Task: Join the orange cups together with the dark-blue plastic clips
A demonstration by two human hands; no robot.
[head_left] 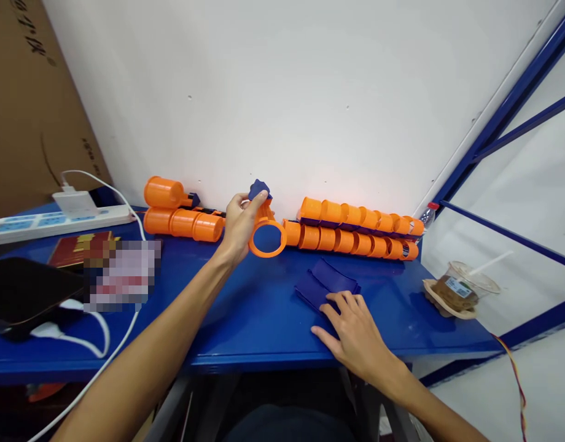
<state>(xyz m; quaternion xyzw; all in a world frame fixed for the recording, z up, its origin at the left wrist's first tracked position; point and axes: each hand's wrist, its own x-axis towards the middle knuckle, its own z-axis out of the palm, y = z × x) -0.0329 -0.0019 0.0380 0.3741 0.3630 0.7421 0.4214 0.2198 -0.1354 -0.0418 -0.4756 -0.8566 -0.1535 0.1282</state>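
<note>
My left hand point(241, 224) is closed on an orange plastic ring piece point(268, 241) with a dark blue cap-like part point(259, 188) at its top, held up near the wall. Fingers apart, my right hand point(349, 325) rests with its fingertips on a few dark blue flat plastic pieces point(326, 283) lying on the blue table point(255, 307). Behind them, two stacked rows of orange cups point(356, 227) run along the wall to the right. More orange cups point(183, 224) stand to the left, one of them on top of the others.
At the left lie a power strip point(43, 222) with a white charger point(75, 201), a black device point(29, 288) with a white cable point(121, 344), and a red booklet point(70, 248). A drink cup point(455, 288) in a carton holder sits at the right edge, near a bottle point(430, 213).
</note>
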